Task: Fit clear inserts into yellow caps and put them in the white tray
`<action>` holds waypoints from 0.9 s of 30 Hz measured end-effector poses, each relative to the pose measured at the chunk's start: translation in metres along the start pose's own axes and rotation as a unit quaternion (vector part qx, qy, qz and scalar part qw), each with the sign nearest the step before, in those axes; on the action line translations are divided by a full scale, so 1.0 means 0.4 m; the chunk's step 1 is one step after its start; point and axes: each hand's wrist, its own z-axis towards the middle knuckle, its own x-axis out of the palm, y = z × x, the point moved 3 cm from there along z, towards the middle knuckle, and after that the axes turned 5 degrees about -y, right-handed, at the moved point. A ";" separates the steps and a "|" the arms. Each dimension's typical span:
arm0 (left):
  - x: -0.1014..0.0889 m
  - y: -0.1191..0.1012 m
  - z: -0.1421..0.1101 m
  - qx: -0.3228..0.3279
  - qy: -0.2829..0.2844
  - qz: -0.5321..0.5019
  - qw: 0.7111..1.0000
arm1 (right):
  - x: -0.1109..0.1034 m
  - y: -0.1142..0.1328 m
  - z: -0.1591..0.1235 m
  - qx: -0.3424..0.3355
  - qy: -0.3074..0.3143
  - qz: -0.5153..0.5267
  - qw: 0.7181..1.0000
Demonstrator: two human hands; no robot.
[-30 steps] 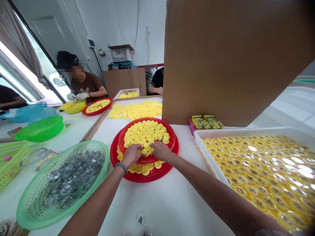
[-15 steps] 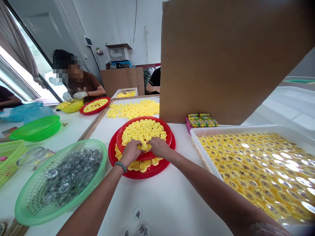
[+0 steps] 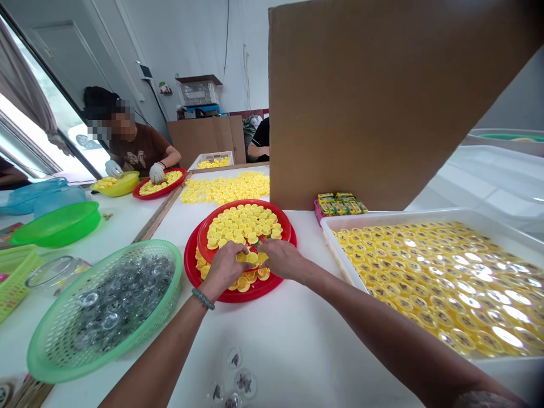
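Two red plates are stacked on the white table. Small round yellow plastic pieces [image 3: 242, 221] cover much of the upper red plate [image 3: 287, 228], and more lie on the lower red plate [image 3: 250, 296]. My left hand [image 3: 226, 266] is closed, with thumb and fingers on one end of a short row of yellow pieces. On the other end, my right hand [image 3: 281, 259] pinches with its fingers curled. This row spans the gap between my hands at the upper plate's near edge. Its underside is hidden, so whether it rests on anything I cannot tell.
Left stands a green basket [image 3: 172, 294] of clear domes; right, a white tray [image 3: 352, 277] of finished-looking yellow discs. Clear discs [image 3: 245, 382] lie near me. A cardboard sheet [image 3: 361, 113] rises behind small packets [image 3: 342, 205]. A gloved co-worker [image 3: 140, 147] sits across at left.
My hands have drawn slightly toward me with the row of yellow pieces, baring a red patch on the upper plate. The co-worker's gloved hand has moved to another red plate.
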 end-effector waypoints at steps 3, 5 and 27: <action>-0.005 -0.037 -0.063 0.014 0.001 -0.037 0.999 | -0.020 0.003 -0.080 0.000 -0.012 0.028 1.000; 0.007 -0.058 -0.119 0.026 0.002 -0.069 0.997 | -0.023 0.008 -0.143 -0.005 -0.015 0.052 0.998; 0.203 0.044 -0.331 -0.047 0.044 -0.212 0.975 | 0.207 -0.012 -0.343 0.038 0.017 0.114 0.993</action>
